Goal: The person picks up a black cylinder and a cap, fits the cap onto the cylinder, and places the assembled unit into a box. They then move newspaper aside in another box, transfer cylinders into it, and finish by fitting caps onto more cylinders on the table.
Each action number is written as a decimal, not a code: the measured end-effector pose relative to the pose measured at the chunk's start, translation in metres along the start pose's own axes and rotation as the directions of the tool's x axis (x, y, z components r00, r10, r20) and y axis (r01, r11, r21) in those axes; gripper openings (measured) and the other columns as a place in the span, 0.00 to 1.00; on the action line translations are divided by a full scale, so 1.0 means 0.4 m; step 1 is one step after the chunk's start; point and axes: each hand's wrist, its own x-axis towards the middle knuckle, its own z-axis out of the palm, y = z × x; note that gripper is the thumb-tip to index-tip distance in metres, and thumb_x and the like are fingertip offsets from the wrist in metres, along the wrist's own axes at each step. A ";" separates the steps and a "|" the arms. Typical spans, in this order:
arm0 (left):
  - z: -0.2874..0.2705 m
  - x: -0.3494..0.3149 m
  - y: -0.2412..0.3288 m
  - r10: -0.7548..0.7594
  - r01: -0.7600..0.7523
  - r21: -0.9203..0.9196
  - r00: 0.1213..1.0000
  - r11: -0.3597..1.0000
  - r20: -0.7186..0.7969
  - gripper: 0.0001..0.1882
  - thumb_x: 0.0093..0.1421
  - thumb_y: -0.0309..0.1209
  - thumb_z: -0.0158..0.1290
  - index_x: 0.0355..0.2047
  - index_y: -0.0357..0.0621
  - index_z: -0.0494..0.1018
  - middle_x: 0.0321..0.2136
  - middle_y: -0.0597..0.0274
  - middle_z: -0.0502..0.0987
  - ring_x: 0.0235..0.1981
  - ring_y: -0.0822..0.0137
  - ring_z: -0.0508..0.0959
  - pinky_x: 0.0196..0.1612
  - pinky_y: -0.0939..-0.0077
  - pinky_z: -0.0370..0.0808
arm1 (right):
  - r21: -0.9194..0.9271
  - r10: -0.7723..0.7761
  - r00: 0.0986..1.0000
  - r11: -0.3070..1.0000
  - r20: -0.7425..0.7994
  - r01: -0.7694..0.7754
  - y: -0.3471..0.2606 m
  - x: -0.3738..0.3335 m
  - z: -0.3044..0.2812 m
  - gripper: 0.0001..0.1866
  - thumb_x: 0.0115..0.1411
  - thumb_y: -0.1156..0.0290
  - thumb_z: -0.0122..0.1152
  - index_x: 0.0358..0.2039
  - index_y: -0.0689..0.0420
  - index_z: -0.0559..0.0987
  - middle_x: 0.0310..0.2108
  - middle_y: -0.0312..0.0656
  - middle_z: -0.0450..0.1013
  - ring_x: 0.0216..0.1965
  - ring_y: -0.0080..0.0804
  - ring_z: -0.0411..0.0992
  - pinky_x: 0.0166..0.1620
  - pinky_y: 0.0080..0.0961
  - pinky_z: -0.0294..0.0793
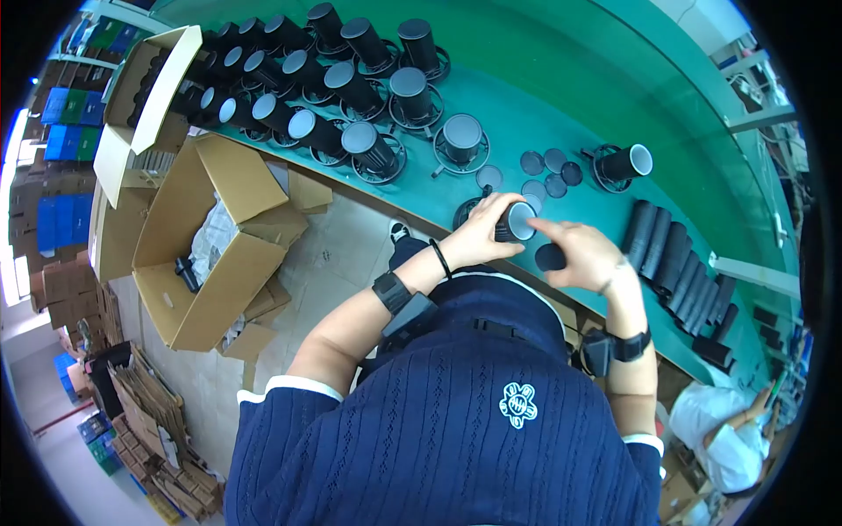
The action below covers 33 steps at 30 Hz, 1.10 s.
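My left hand [481,233] is wrapped round a black cylinder [521,222], whose pale round end faces up. Close to its right, my right hand [586,252] pinches a dark round disc [550,258], index finger stretched toward the cylinder's rim. Part of a ringed base shows by my left hand; the hand hides how it joins the cylinder. Several loose discs [532,163] lie on the green table beyond my hands. Farther right, another black cylinder with a white end [641,160] stands on a ringed base.
Rows of capped black cylinders on ringed bases [373,147] fill the table's left part. Bare black tubes [664,254] lie in a row at right. An open carton [230,250] stands left of the green table [517,105]. Another person [724,434] is at lower right.
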 end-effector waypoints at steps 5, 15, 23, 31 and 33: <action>0.003 0.000 -0.006 0.042 -0.042 -0.011 0.999 0.999 0.022 0.41 0.47 0.41 0.66 0.57 0.42 0.59 0.48 0.51 0.65 0.51 0.54 0.67 0.54 0.64 0.66 | 0.263 -0.130 0.880 0.925 -0.456 0.273 0.015 0.015 0.046 0.32 0.41 0.80 0.66 0.52 0.58 0.73 0.50 0.48 0.71 0.52 0.44 0.69 0.55 0.33 0.69; 0.016 -0.002 -0.026 0.066 -0.065 0.076 0.998 0.995 -0.006 0.37 0.57 0.50 0.56 0.57 0.38 0.58 0.48 0.46 0.65 0.52 0.49 0.66 0.55 0.61 0.63 | 0.243 -0.089 0.807 0.929 -0.584 0.279 0.030 0.056 0.129 0.29 0.42 0.81 0.66 0.50 0.59 0.75 0.52 0.46 0.71 0.54 0.43 0.68 0.57 0.33 0.66; 0.016 -0.006 -0.030 0.079 -0.078 0.077 0.997 0.994 -0.002 0.35 0.58 0.50 0.54 0.56 0.38 0.58 0.49 0.46 0.65 0.52 0.48 0.66 0.55 0.59 0.62 | 0.208 -0.125 0.810 0.934 -0.573 0.292 0.020 0.053 0.124 0.29 0.42 0.82 0.66 0.50 0.58 0.75 0.51 0.46 0.72 0.52 0.43 0.69 0.54 0.33 0.69; 0.007 -0.004 -0.027 0.068 -0.070 0.068 0.997 0.995 0.027 0.31 0.59 0.47 0.53 0.55 0.39 0.59 0.48 0.46 0.65 0.51 0.49 0.66 0.55 0.59 0.62 | 0.070 -0.163 0.809 0.967 -0.565 0.243 -0.012 0.057 0.118 0.28 0.41 0.82 0.66 0.48 0.61 0.76 0.50 0.47 0.72 0.50 0.45 0.70 0.52 0.33 0.70; 0.005 -0.007 -0.028 0.065 -0.065 0.049 0.998 0.997 0.015 0.31 0.59 0.47 0.53 0.54 0.39 0.59 0.48 0.47 0.65 0.51 0.49 0.66 0.55 0.59 0.62 | 0.029 -0.174 0.812 0.973 -0.558 0.228 -0.020 0.058 0.111 0.28 0.41 0.82 0.66 0.48 0.62 0.76 0.49 0.47 0.72 0.50 0.45 0.70 0.51 0.33 0.71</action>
